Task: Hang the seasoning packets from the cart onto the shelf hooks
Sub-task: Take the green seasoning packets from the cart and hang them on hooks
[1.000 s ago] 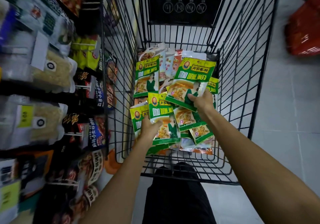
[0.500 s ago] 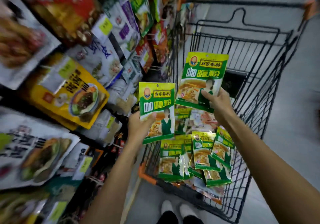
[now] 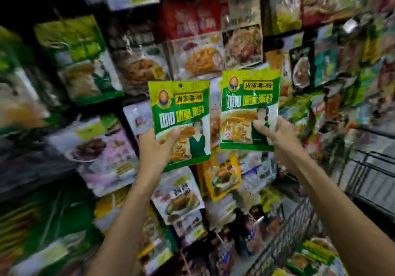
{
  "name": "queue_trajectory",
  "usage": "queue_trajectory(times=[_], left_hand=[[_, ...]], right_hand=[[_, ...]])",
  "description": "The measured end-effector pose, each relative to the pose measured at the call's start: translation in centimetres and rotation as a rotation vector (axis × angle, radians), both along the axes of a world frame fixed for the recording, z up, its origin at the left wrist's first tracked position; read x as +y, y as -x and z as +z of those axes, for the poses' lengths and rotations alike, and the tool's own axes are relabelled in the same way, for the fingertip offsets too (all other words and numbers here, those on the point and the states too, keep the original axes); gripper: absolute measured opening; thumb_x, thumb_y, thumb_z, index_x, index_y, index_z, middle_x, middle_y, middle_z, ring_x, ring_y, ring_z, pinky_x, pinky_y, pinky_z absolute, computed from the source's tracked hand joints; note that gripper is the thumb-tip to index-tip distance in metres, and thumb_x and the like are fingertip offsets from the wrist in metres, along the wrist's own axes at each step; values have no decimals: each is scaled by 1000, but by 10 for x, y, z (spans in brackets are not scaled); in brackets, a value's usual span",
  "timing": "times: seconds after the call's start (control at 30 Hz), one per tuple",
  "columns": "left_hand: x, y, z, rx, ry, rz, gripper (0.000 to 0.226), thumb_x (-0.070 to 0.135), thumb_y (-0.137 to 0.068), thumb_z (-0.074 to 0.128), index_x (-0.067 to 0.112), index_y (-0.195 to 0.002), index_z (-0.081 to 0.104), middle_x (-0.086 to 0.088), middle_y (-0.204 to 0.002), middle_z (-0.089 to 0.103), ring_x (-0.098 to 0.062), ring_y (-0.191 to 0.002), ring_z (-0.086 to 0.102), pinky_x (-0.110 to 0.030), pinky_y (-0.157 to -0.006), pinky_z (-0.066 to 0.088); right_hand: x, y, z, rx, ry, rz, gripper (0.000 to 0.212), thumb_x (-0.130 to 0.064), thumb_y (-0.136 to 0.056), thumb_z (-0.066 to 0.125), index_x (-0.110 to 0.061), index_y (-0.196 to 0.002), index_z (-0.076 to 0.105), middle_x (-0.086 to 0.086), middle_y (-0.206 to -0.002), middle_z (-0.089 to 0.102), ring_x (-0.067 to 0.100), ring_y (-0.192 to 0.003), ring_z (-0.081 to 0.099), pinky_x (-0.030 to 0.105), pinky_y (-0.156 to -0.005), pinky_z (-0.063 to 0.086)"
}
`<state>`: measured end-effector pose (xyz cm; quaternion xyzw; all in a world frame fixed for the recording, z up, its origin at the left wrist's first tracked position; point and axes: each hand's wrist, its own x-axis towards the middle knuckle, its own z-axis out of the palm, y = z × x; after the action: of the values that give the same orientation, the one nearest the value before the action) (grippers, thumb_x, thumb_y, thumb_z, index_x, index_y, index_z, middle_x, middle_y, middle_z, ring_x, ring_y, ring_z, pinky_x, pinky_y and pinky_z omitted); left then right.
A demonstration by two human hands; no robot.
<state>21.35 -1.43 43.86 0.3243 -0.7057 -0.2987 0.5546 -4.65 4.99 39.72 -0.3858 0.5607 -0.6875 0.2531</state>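
I hold two green and yellow seasoning packets upright in front of the shelf. My left hand point(image 3: 157, 147) grips the lower left edge of the left packet point(image 3: 181, 113), thumb on its front. A small hang hole shows at its top. My right hand point(image 3: 275, 135) grips the lower right corner of the right packet point(image 3: 249, 98), which sits a little higher. Both packets are raised before the shelf display point(image 3: 192, 47) of hanging packets. More green packets point(image 3: 314, 254) lie in the black wire cart point(image 3: 363, 181) at the lower right. The hooks themselves are hidden by blur.
Rows of hanging food packets fill the shelf wall, among them a yellow packet point(image 3: 222, 179) just below my hands and a white packet point(image 3: 181, 194) under the left one. The whole view is motion-blurred.
Both hands have lifted their packets out of the cart and up toward the shelf. The view has swung left from the cart onto the shelf wall.
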Motion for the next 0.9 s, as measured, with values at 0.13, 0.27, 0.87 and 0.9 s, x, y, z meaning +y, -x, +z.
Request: queue_trajectory(times=[0.13, 0.27, 0.87, 0.9], left_hand=[[4, -67, 50, 70, 42, 112, 16, 33, -87, 66, 48, -80, 65, 30, -77, 68, 10, -71, 62, -24, -59, 47], [6, -130, 90, 141, 97, 235, 17, 26, -87, 68, 43, -86, 67, 19, -87, 73, -6, -87, 69, -36, -71, 55], [7, -261, 142, 300, 115, 532, 11, 25, -83, 72, 19, -89, 64, -9, -95, 71, -31, -92, 68, -57, -86, 53], [6, -259, 142, 305, 111, 521, 17, 26, -83, 72, 16, -94, 63, -11, -98, 71, -32, -95, 67, -56, -87, 53]], right_hand=[[-33, -61, 54, 92, 135, 184, 32, -29, -82, 71, -5, -99, 60, 20, -101, 65, 38, -107, 61, 53, -92, 49], [-62, -120, 95, 128, 211, 324, 51, -40, -72, 74, 2, -88, 50, 18, -86, 58, 34, -95, 63, 49, -82, 48], [-148, -237, 158, 153, 257, 584, 3, -17, -87, 68, -17, -88, 65, 0, -89, 71, 19, -90, 67, 33, -82, 54], [-149, -236, 159, 144, 252, 582, 3, -16, -88, 68, -16, -88, 65, 1, -89, 70, 19, -89, 67, 31, -78, 54]])
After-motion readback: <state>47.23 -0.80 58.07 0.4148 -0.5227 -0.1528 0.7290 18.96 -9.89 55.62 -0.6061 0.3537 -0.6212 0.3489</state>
